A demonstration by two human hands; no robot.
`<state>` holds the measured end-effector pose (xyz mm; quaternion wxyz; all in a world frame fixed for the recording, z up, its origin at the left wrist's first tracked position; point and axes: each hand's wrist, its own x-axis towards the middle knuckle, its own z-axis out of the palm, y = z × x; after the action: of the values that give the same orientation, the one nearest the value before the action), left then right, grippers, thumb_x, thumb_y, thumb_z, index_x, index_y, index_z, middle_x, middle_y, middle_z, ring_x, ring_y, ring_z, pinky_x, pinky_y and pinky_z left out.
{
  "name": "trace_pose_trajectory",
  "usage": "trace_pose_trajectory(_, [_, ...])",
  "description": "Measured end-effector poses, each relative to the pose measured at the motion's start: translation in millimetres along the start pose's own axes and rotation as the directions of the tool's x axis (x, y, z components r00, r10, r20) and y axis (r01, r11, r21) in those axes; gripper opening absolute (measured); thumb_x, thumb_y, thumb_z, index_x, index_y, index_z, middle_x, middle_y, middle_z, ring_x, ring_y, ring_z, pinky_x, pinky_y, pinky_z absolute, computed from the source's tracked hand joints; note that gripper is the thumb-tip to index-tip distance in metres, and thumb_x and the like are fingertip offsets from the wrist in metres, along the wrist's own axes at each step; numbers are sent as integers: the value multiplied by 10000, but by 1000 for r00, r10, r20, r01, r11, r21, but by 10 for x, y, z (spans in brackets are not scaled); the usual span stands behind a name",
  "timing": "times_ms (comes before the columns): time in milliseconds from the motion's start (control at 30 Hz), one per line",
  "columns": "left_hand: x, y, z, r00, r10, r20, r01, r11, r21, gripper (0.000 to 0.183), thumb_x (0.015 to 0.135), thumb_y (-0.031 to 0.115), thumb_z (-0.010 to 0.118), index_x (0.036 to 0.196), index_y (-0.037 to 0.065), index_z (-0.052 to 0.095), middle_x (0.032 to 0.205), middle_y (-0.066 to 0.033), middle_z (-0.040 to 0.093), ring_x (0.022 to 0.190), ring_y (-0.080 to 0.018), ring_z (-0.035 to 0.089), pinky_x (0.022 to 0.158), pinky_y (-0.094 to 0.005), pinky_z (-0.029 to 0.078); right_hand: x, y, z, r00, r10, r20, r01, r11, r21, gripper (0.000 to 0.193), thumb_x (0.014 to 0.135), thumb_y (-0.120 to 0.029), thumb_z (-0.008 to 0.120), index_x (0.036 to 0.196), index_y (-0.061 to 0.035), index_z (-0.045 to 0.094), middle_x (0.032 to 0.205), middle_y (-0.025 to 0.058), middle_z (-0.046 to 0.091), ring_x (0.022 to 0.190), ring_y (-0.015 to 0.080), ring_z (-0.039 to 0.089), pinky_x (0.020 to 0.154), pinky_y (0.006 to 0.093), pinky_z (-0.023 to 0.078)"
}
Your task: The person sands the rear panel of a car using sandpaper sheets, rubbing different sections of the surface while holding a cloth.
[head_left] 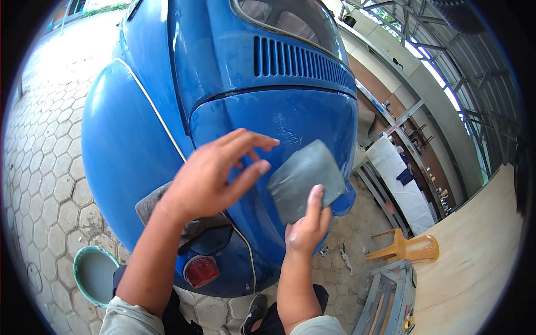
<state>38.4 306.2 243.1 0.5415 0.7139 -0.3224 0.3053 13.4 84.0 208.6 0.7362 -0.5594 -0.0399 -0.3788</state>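
Note:
A grey, damp-looking sheet of sandpaper (304,176) is pinched in my right hand (308,226), the thumb lying on its face and the other fingers hidden behind it. To its left, my left hand (215,173) hovers with thumb and fingers apart, holding nothing. Both hands are in front of the blue rear lid (234,120) of a rounded car. Pale scuff marks (287,128) show on the lid just above the sheet. Partly behind my left forearm, a grey cloth (149,202) lies on the rear fender (120,151), with a dark flat piece (212,240) beside it.
A green bucket (78,268) of greyish water stands on the paving at lower left. The red tail light (201,272) sits low on the fender. On the right are a yellow plastic chair (413,249), a grey metal frame (385,296), a plywood board (474,262) and a cluttered shelf (430,173).

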Motion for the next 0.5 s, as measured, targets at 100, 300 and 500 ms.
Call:
trace_pose_trajectory(100, [-90, 88, 294, 999, -42, 9, 42, 999, -28, 460, 1172, 165, 810, 1603, 44, 704, 1391, -123, 811, 1259, -242, 785, 1069, -407, 625, -61, -121, -292, 856, 8, 517, 148, 954, -260, 275, 1240, -219, 728, 1138, 15, 829, 899, -70, 712, 833, 38, 574, 760, 273, 463])
trace_pose_trajectory(300, [-128, 126, 535, 960, -254, 114, 278, 856, -437, 329, 1213, 253, 813, 1429, 38, 690, 1166, -22, 746, 1121, -87, 683, 983, -304, 580, -257, -204, -360, 835, 298, 462, -473, 817, 329, 759, 1256, -632, 598, 1651, 11, 677, 1464, 144, 798, 1306, 228, 763, 1136, 389, 588])
trace_pose_trajectory(500, [-201, 280, 831, 913, -405, -39, 344, 820, -458, 246, 1203, 222, 823, 1276, 45, 668, 1041, 9, 712, 988, -60, 635, 876, -287, 545, -600, 206, -713, 836, 202, 510, -419, 835, 357, 750, 1273, -576, 569, 1813, -66, 467, 1801, 150, 586, 1634, 344, 581, 1237, 575, 572])
